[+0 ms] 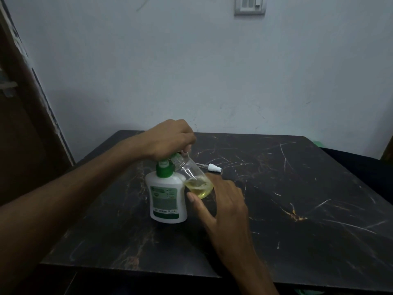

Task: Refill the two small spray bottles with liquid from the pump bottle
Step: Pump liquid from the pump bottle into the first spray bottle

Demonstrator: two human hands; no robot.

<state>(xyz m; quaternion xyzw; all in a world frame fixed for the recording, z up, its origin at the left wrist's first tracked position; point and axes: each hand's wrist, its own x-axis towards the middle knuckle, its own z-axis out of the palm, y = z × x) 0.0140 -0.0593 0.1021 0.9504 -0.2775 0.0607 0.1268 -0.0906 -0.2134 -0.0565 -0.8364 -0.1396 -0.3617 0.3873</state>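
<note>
A white pump bottle point(167, 199) with a green collar stands upright on the dark marble table point(297, 199). My left hand point(170, 139) covers its pump head from above, fingers curled over it. My right hand point(221, 201) holds a small clear spray bottle point(194, 179), tilted with its open neck up against the pump nozzle. Yellow liquid fills the bottle's lower end. Its white spray cap point(213, 167) with the dip tube lies on the table just behind. A second small bottle is not visible.
The table stands against a pale wall, its front edge close to me. A brown door frame point(32, 124) rises at the left. A wall switch plate point(249, 5) sits high on the wall. Something green point(318, 143) peeks past the table's far right corner.
</note>
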